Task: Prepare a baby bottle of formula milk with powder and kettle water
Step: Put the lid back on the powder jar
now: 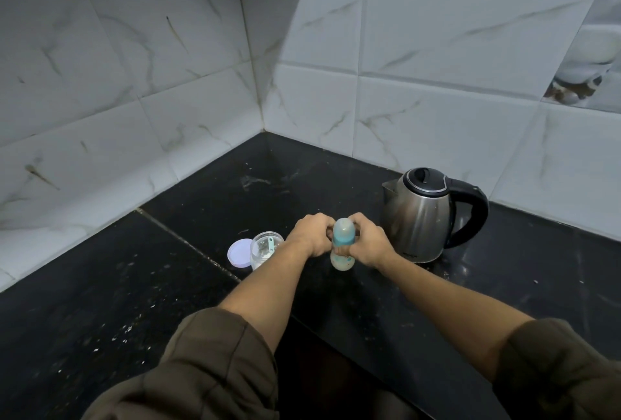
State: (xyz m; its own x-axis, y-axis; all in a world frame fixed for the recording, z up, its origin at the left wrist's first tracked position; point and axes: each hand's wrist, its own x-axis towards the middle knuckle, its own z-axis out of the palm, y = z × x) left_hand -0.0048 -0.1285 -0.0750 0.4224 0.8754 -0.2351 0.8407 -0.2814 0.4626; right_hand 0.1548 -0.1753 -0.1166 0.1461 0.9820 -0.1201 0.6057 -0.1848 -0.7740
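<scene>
Black stone counter holds the steel, black-handled kettle; just beside it your left hand and right hand clamp the translucent teal-collared baby bottle upright, probably to tighten its top.

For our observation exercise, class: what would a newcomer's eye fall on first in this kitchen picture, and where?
The bottle, gripped between the left hand and the right hand at mid-frame, draws the eye first. Next comes the steel kettle, just right of it on the black counter. Left of the hands stands an open jar with its lid lying beside it.
</scene>
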